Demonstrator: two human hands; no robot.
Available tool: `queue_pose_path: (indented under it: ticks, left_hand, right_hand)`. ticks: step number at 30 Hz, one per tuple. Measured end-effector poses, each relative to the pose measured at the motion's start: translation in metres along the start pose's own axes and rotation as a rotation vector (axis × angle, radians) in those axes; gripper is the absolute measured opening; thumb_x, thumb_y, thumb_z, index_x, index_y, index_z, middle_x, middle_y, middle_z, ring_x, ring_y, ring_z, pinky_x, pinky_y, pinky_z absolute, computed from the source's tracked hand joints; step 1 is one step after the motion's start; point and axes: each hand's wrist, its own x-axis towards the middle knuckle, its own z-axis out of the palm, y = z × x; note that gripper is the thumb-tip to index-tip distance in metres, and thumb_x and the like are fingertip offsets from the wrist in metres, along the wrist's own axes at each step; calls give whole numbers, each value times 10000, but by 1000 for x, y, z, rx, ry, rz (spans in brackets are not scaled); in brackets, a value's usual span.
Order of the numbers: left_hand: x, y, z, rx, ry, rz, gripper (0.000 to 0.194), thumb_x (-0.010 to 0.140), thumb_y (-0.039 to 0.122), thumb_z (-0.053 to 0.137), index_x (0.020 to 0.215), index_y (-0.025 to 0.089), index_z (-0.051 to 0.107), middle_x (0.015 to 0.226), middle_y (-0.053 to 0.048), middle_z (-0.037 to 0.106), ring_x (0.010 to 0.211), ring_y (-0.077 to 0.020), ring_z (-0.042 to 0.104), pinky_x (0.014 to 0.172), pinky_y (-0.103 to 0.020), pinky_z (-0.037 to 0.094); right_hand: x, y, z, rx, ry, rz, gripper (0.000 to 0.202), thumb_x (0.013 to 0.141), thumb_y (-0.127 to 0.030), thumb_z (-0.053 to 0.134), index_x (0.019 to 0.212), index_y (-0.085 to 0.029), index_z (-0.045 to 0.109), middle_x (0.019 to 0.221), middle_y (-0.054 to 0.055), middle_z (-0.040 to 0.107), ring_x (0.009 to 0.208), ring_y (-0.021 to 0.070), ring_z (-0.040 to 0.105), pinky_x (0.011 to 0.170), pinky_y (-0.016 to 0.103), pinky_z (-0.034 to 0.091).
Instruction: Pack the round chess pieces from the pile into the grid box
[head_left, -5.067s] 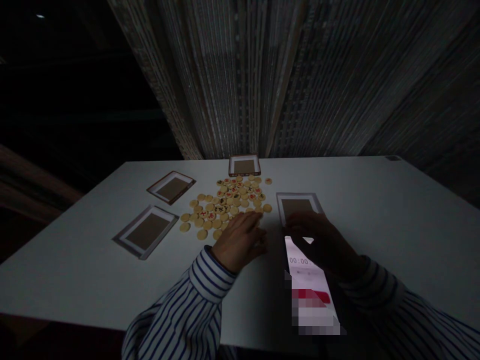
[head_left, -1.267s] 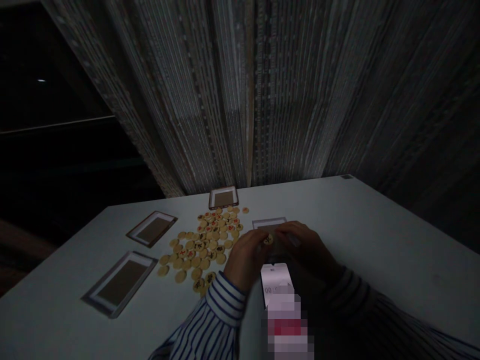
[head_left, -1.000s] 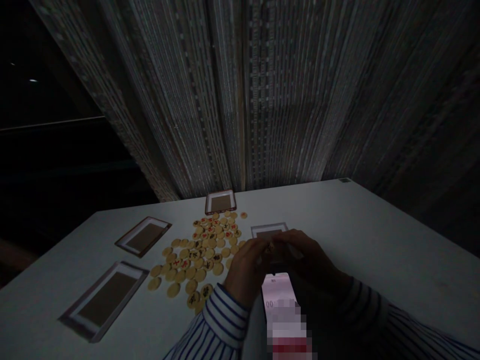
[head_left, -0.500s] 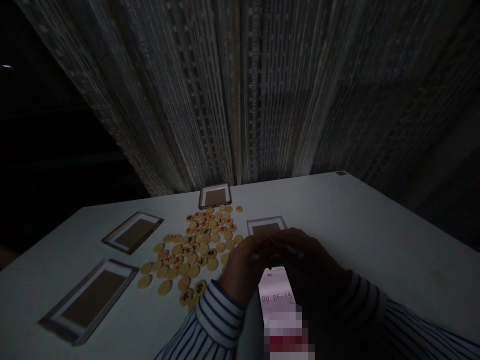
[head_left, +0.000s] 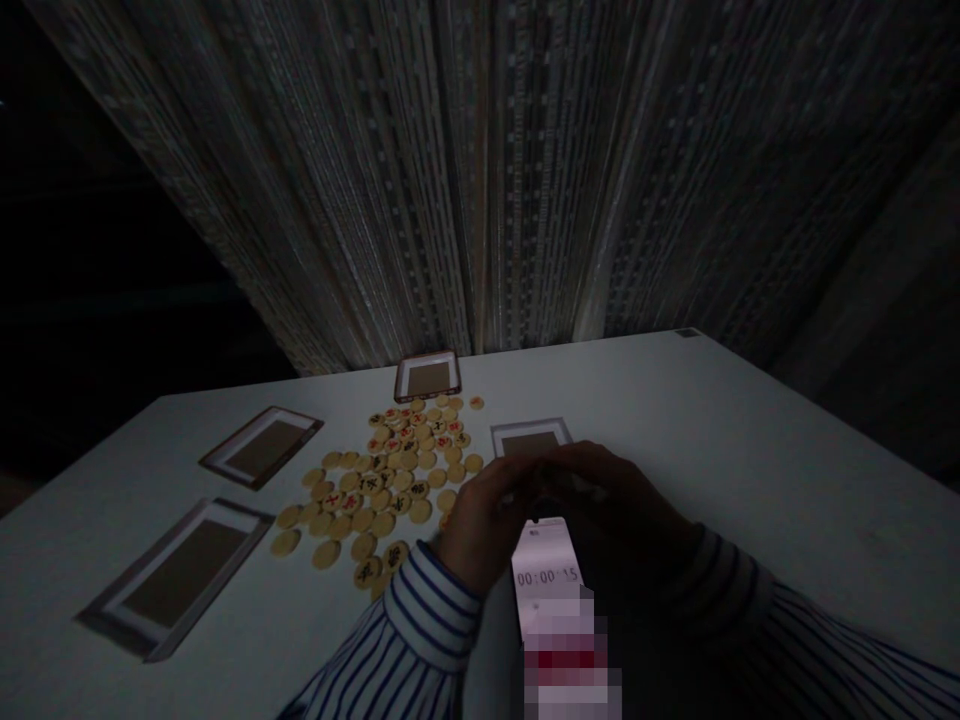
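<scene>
My left hand [head_left: 480, 515] and my right hand [head_left: 622, 495] come together at the fingers, just beyond the top end of a lit smartphone [head_left: 546, 555]. The fingers curl inward, and shadow hides the fingertips and anything between them. On the phone's screen are timer digits. Its lower part is blurred out by blocks. Left of my left hand lies a loose spread of round wooden xiangqi pieces [head_left: 382, 497], some with red or black characters facing up. Beyond my hands is a pale-rimmed tray [head_left: 531, 424], partly covered by them.
A brown-rimmed tray [head_left: 397, 380] sits at the table's back edge. Another brown-edged tray [head_left: 225, 445] and a grey-edged tray [head_left: 174, 522] lie on the left. A string curtain [head_left: 480, 180] hangs behind the white table [head_left: 750, 440]. The room is dim.
The whole view has shifted slightly, so table and hands appear a little higher. My hands keep the same pose above the phone, and the pieces look unmoved.
</scene>
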Motion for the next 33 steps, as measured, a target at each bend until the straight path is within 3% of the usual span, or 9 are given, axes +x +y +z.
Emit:
queue_pose_path:
  ticks: [6,12,19,33]
  left_hand:
    - [-5,-16,-8,320,41,146,221,838,124,472,987,140,634,953,-90,665,873,-173,605,761,-322,514]
    - [-8,-22,-15,580,-79,198,171,827,196,540,915,178,686,931,-72,682,843,-216,580,713,-371,484]
    - [-9,-20,-16,633,-221,102,173,815,197,562,926,188,693,986,-67,675,909,-228,549,762,-393,464]
    - [-9,-26,-16,617,-254,98,204,849,191,501,924,186,691,973,-75,667,907,-211,524,783,-377,454]
  right_hand:
    - [-8,13,-2,-96,39,11,248,839,-201,528,1083,-230,559,969,72,658,866,188,605,708,384,521]
    - [-10,22,-9,-146,21,-9,323,836,-188,520,1155,-239,524,1025,92,625,918,196,592,739,400,531]
    - [-13,30,-10,-142,55,19,369,832,-188,532,1192,-261,497,1019,84,591,918,187,584,736,386,537]
    - [-13,29,-21,-136,35,91,283,799,-182,560,1079,-215,539,1011,85,609,914,179,594,777,372,520]
